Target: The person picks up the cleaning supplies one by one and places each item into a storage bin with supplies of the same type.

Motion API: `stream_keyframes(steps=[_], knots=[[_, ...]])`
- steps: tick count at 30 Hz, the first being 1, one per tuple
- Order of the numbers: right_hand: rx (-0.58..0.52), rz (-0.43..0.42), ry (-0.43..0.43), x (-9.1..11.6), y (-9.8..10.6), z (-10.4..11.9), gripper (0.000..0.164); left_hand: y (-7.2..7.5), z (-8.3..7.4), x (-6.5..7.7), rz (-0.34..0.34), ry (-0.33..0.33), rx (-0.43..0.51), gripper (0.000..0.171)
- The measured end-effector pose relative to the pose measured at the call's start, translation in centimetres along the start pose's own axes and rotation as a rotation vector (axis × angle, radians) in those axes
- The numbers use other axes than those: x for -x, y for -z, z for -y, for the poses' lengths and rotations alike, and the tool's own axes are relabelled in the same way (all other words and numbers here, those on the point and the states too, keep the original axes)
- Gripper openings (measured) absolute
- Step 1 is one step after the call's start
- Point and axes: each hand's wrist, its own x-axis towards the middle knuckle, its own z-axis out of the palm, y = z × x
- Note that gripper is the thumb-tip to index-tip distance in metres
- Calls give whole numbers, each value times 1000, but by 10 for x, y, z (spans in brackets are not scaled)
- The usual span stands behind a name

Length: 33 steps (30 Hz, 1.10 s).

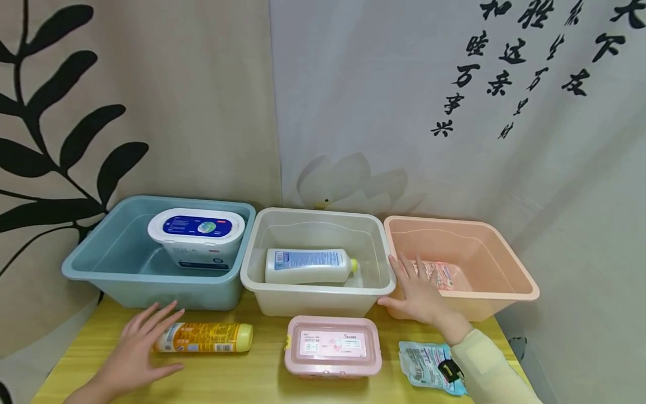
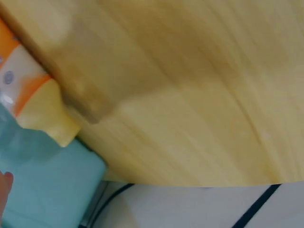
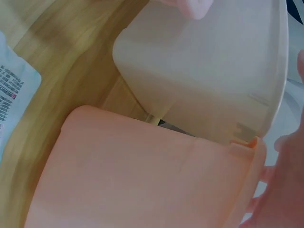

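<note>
My left hand (image 1: 132, 354), fingers spread, is at the left end of a yellow-orange bottle (image 1: 204, 338) lying on its side, overlapping it in the head view. That bottle's tapered pale-yellow end (image 2: 47, 107) shows in the left wrist view. With fingers extended, my right hand (image 1: 421, 296) is over the front left rim of the peach bin (image 1: 484, 247), nothing in its grasp. Inside that bin lies a pink-and-white packet (image 1: 440, 274), partly hidden by the fingers. Below the right forearm is a light-blue pouch (image 1: 424, 365), partly covered by the sleeve.
A blue bin (image 1: 111, 266) holds a white lidded tub (image 1: 202, 247). Beside it, a cream bin (image 1: 318, 300) has a white bottle (image 1: 305, 266) lying in it. On the wooden table (image 1: 262, 359), a pink lidded box (image 1: 333, 347) sits before the bins. Curtains hang behind.
</note>
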Motion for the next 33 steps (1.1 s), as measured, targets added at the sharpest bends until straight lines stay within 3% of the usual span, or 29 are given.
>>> stream_keyframes(steps=[12, 17, 26, 33], knots=[[10, 27, 1, 3, -6, -2, 92, -15, 21, 3, 50, 115, 23, 99], [26, 14, -1, 3, -9, -2, 91, -23, 29, 0, 113, 141, 10, 98], [51, 10, -11, 2, -11, -2, 93, -33, 25, -3, 234, 166, -3, 94], [62, 3, -13, 3, -9, -1, 92, -38, 24, -3, 265, 189, -26, 88]])
